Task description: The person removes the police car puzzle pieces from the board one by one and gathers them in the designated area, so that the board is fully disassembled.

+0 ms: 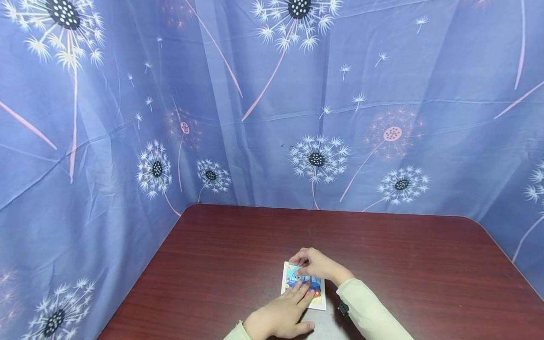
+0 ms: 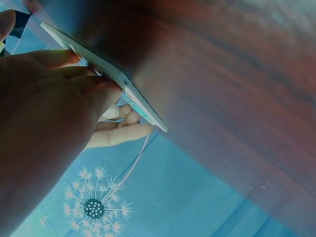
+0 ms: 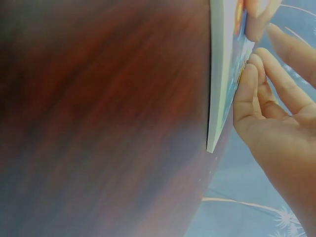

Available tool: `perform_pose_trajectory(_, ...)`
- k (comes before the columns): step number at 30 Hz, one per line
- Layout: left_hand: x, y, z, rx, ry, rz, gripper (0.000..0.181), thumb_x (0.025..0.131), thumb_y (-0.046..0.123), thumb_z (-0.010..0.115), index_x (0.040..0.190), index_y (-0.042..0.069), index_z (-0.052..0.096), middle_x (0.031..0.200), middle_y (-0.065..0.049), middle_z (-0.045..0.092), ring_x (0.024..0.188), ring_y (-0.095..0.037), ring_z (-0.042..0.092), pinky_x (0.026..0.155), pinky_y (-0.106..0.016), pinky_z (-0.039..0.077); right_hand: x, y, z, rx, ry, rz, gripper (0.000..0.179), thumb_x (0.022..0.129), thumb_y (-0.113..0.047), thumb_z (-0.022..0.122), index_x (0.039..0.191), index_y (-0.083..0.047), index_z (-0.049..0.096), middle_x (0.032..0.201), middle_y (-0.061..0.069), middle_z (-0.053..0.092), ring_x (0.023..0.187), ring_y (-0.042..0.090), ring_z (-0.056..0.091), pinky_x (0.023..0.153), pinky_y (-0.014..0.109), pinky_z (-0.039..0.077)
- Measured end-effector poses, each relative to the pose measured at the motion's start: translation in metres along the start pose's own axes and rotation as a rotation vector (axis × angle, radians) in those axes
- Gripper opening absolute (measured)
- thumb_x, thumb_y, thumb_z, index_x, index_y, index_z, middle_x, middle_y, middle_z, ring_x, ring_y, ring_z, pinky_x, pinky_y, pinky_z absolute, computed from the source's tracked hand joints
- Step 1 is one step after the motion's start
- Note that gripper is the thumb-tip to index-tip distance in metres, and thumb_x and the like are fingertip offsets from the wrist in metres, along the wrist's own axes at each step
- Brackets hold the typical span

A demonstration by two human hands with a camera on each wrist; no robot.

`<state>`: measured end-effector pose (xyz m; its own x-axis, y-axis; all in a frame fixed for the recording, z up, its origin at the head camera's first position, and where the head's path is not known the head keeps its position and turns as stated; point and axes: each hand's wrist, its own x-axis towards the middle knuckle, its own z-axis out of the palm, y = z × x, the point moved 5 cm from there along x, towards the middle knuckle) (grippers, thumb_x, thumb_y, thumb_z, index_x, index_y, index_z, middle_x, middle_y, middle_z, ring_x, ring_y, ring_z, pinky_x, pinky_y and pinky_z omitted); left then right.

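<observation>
Board [image 1: 314,284], picture up, long axis toward far edge of table [image 1: 425,269] | left hand [image 1: 285,310]: fingers flat on it | right hand [image 1: 319,265]: fingers curled, pinch indiscernible

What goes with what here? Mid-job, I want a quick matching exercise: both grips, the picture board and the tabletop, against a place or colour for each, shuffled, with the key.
Things
1. left grip
2. right grip
3. picture board
4. tabletop

Place or colour, as the head view shows it
A. over the picture board's far end
B. dark red-brown
C. over the picture board's near part
D. white-bordered

Right pairs: 1-C, 2-A, 3-D, 4-B
</observation>
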<state>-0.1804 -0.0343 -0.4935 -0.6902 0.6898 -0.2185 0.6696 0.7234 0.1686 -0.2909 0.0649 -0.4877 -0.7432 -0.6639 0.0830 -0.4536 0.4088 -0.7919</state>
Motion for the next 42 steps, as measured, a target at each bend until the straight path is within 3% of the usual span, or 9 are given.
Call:
perform_pose_trajectory(13, 0.0009, 0.0003, 0.0009, -0.015, 0.006, -0.010, 0.071, 0.096, 0.052, 0.045, 0.151, 0.009, 0.031, 0.157, -0.008, 0.024, 0.145, -0.024, 0.019, 0.113, -0.036, 0.028, 0.0043, -0.0004, 0.0044, -0.062, 0.022, 0.013, 0.025, 0.075, 0.005, 0.074, 0.098, -0.001, 0.068, 0.089, 0.005, 0.059, 0.083, 0.019, 0.055, 0.075, 0.026, 0.048)
perform_pose_trajectory(24, 0.0021, -0.0009, 0.0027, -0.014, 0.014, -0.004, 0.071, 0.096, 0.051, 0.047, 0.151, 0.009, 0.032, 0.157, -0.008, 0.025, 0.145, -0.024, 0.020, 0.112, -0.036, 0.029, 0.0044, -0.0015, 0.0049, -0.013, 0.027, 0.043, 0.028, 0.074, 0.010, 0.074, 0.097, -0.003, 0.064, 0.088, 0.008, 0.058, 0.082, 0.022, 0.053, 0.072, 0.027, 0.046)
perform_pose_trajectory(34, 0.0010, 0.0008, -0.0018, -0.017, 0.016, 0.010, 0.071, 0.096, 0.051, 0.047, 0.150, 0.008, 0.033, 0.156, -0.010, 0.027, 0.145, -0.025, 0.020, 0.113, -0.035, 0.027, 0.0036, -0.0005, 0.0030, 0.002, 0.049, 0.029, 0.023, 0.080, 0.010, 0.067, 0.097, -0.004, 0.065, 0.088, 0.006, 0.060, 0.080, 0.017, 0.055, 0.071, 0.026, 0.048)
perform_pose_trajectory(42, 0.0000, 0.0006, -0.0018, -0.043, 0.010, 0.006, 0.071, 0.096, 0.051, 0.047, 0.151, 0.008, 0.031, 0.157, -0.009, 0.025, 0.145, -0.024, 0.018, 0.113, -0.035, 0.027, 0.0046, 0.0001, 0.0035, 0.031, 0.069, 0.029, 0.017, 0.082, 0.007, 0.068, 0.095, -0.004, 0.068, 0.082, 0.004, 0.061, 0.071, 0.012, 0.054, 0.063, 0.023, 0.046)
